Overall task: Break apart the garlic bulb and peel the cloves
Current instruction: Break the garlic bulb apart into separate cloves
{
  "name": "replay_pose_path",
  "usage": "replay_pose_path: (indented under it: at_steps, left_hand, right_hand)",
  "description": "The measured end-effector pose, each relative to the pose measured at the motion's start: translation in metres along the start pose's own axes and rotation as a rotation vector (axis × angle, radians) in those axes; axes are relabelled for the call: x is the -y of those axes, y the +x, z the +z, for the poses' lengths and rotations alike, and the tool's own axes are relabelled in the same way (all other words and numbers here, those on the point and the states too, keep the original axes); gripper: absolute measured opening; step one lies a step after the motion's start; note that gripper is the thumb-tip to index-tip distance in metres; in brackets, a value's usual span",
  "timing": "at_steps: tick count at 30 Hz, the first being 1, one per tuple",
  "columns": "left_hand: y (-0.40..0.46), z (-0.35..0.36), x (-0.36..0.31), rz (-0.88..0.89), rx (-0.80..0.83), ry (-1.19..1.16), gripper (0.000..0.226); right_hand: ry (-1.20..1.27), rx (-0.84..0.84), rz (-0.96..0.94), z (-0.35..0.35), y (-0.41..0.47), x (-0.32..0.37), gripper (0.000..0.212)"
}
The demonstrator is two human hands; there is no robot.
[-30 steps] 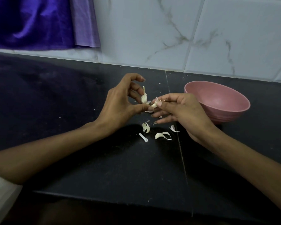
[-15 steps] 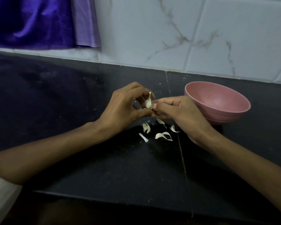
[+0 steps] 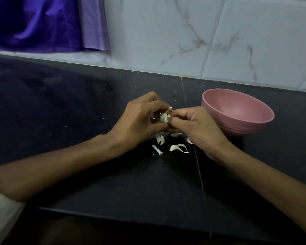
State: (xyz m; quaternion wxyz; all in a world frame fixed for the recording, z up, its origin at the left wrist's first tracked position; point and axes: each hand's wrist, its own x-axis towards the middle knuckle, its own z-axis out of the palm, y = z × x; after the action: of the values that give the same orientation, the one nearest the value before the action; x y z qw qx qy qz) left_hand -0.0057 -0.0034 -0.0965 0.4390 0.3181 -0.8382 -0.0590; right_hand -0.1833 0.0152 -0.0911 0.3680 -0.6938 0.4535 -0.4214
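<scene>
left hand (image 3: 138,119): above the middle of the table, fingers curled in, grip clamped on the garlic clove (image 3: 163,117), thumb underneath.
right hand (image 3: 193,124): meets the left at the clove, fingertips (image 3: 173,114) pinching its right side, grip clamped on it too.
garlic clove: held off the table between both hands, pale, thin pointed tip up; some skin on it, how much is peeled I can't tell.
peel scraps (image 3: 178,148): several white curls on the table right under and just in front of the hands; one straight bit (image 3: 156,149) to their left; another scrap (image 3: 160,138) near the left hand's heel.
bowl (image 3: 237,112): pink, upright, just right of the right hand, toward the table's back edge; inside shows nothing visible from here.
table (image 3: 78,106): dark stone, seam running front to back under the hands, small white specks.
wall (image 3: 184,32): pale marbled tiles along the table's back edge.
cloth (image 3: 42,23): purple, hanging at the back-left corner.
sleeve (image 3: 0,218): white, on the left arm, at the lower-left frame edge.
</scene>
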Motion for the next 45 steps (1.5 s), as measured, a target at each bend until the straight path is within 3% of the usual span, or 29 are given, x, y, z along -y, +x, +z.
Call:
replay_pose_path:
  at_steps: [9,17,24,32,37,45]
  left_hand:
    - [0.005,-0.003,0.003,-0.137,-0.081,-0.140,0.040]
    - [0.007,-0.004,0.007,-0.196,-0.129,-0.203,0.043]
    - [0.007,-0.003,0.007,-0.241,-0.073,-0.317,0.042]
    - [0.006,-0.003,0.002,-0.263,0.016,-0.483,0.047]
    - [0.008,-0.003,-0.001,-0.367,-0.007,-0.642,0.059]
    - [0.007,-0.003,-0.001,-0.415,-0.025,-0.685,0.054]
  right_hand:
    - [0.169,-0.020,0.052,-0.001,-0.001,0.006,0.014]
    - [0.065,-0.086,0.023,-0.007,0.002,0.007,0.011]
    - [-0.026,-0.105,-0.020,-0.007,-0.001,0.012,0.011]
    - [0.144,-0.048,0.028,-0.006,0.000,0.009,0.011]
    - [0.192,-0.049,0.033,-0.007,0.001,0.009,0.008]
    - [0.185,-0.032,0.078,-0.008,0.001,0.007,0.013]
